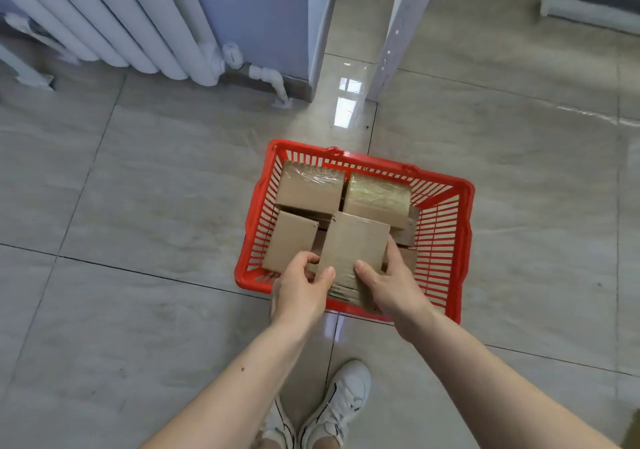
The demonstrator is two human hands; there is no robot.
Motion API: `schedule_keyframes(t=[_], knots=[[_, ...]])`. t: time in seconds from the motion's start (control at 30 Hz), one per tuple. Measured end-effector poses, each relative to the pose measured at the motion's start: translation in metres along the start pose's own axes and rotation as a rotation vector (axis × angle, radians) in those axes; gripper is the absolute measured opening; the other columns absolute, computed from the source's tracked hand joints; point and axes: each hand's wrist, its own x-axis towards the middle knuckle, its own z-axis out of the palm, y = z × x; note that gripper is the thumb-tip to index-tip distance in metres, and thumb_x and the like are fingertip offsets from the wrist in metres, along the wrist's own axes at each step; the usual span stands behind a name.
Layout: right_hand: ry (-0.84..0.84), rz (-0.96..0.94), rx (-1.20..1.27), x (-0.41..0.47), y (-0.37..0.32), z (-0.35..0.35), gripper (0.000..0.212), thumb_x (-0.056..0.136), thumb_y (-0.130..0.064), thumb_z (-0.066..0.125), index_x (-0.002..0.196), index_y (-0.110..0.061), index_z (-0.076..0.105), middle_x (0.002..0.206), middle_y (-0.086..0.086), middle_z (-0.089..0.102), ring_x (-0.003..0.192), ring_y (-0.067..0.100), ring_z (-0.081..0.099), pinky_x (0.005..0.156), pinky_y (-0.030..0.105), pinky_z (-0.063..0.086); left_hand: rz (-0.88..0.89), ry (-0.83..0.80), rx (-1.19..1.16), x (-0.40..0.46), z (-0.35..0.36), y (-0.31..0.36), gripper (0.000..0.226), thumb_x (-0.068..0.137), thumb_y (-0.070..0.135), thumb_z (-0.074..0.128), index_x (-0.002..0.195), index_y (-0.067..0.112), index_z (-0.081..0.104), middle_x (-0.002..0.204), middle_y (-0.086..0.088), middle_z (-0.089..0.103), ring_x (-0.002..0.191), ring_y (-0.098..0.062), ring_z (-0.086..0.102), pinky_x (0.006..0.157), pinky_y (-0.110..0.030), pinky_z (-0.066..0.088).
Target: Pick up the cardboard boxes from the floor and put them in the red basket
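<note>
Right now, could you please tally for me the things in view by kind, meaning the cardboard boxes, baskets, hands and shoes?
Cardboard boxes: at least 4 show in the red basket; one of them, the held box, is gripped by the left hand and right hand; more may lie beneath.
Red baskets: 1
Hands: 2
White shoes: 2
Total: 9

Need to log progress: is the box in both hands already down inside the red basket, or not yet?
Not yet. The held box sits above the basket, its near end over the rim, gripped by left hand and right hand.

floor [138, 189]: glossy grey tiles, window glare | radiator [114, 23]: white, upper left | wall [249, 16]: pale blue
</note>
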Motion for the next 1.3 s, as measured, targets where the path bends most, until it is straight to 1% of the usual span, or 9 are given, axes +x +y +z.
schedule_keyframes(t=[0.2,0.4,0.5,0.67,0.77,0.87,1.03,1.13,1.3], knots=[[0.015,0.050,0.029,0.052,0.031,0.020,0.066,0.094,-0.022,0.060,0.147,-0.043,0.026,0.128,-0.005,0.059,0.112,0.022,0.061,0.096,0.052,0.053,-0.005,0.043,0.290,0.055,0.017,-0.023,0.028,0.085,0.039,0.069,0.108,0.024,0.067,0.122,-0.003,0.056,0.118,-0.026,0.049,0.094,-0.027,0.039],[0.001,0.101,0.017,0.097,0.064,0.030,0.072,0.096,-0.021,0.058,0.153,-0.037,0.017,0.141,-0.001,0.052,0.123,0.023,0.057,0.104,0.050,0.048,0.049,0.029,0.427,0.092,0.039,-0.053,0.034,0.086,0.033,0.070,0.119,0.023,0.071,0.159,-0.003,0.025,0.147,-0.026,0.014,0.120,-0.040,0.020],[-0.015,0.125,0.050,0.116,0.076,0.034,0.072,0.096,-0.021,0.059,0.153,-0.036,0.018,0.140,0.000,0.053,0.121,0.023,0.059,0.103,0.049,0.049,0.082,0.080,0.444,0.106,0.047,-0.067,0.038,0.083,0.034,0.073,0.120,0.026,0.070,0.162,-0.004,0.019,0.150,-0.027,0.009,0.123,-0.041,0.015],[-0.033,0.107,0.042,0.137,0.084,0.047,0.072,0.097,-0.019,0.056,0.154,-0.035,0.016,0.140,-0.002,0.052,0.122,0.023,0.058,0.104,0.047,0.048,0.161,0.252,0.353,0.115,0.053,-0.081,0.043,0.074,0.023,0.083,0.114,0.024,0.067,0.156,0.000,0.032,0.147,-0.023,0.024,0.119,-0.036,0.025],[-0.036,0.129,0.042,0.144,0.088,0.052,0.070,0.098,-0.014,0.052,0.154,-0.035,0.016,0.138,0.004,0.055,0.114,0.021,0.061,0.093,0.036,0.054,0.167,0.301,0.325,0.116,0.056,-0.082,0.066,0.076,0.019,0.081,0.135,0.023,0.053,0.155,0.002,0.036,0.147,-0.022,0.026,0.120,-0.039,0.026],[-0.044,0.128,0.019,0.144,0.087,0.052,0.069,0.099,-0.013,0.050,0.154,-0.034,0.015,0.132,0.002,0.055,0.109,0.017,0.059,0.077,0.019,0.050,0.156,0.280,0.324,0.117,0.058,-0.080,0.076,0.082,0.023,0.076,0.148,0.020,0.040,0.160,0.001,0.029,0.151,-0.020,0.015,0.122,-0.033,0.015],[-0.027,0.143,-0.053,0.141,0.082,0.052,0.073,0.097,-0.014,0.052,0.155,-0.035,0.013,0.139,0.003,0.055,0.120,0.021,0.056,0.106,0.040,0.046,0.120,0.100,0.392,0.113,0.059,-0.073,0.078,0.093,0.029,0.063,0.156,0.016,0.019,0.166,-0.003,-0.002,0.153,-0.022,-0.013,0.122,-0.035,0.003],[-0.014,0.197,-0.064,0.135,0.074,0.049,0.075,0.098,-0.018,0.053,0.156,-0.030,0.007,0.146,0.007,0.050,0.126,0.026,0.054,0.110,0.043,0.042,0.052,0.012,0.441,0.113,0.058,-0.065,0.080,0.095,0.030,0.058,0.157,0.019,0.009,0.165,-0.002,-0.016,0.151,-0.024,-0.018,0.122,-0.037,0.006],[0.048,0.223,-0.083,0.115,0.060,0.026,0.070,0.100,-0.025,0.050,0.157,-0.024,0.008,0.157,0.009,0.036,0.139,0.029,0.042,0.111,0.045,0.039,0.021,-0.038,0.437,0.101,0.047,-0.053,0.078,0.097,0.035,0.054,0.157,0.020,0.006,0.165,-0.002,-0.017,0.152,-0.022,-0.018,0.122,-0.039,0.002]])
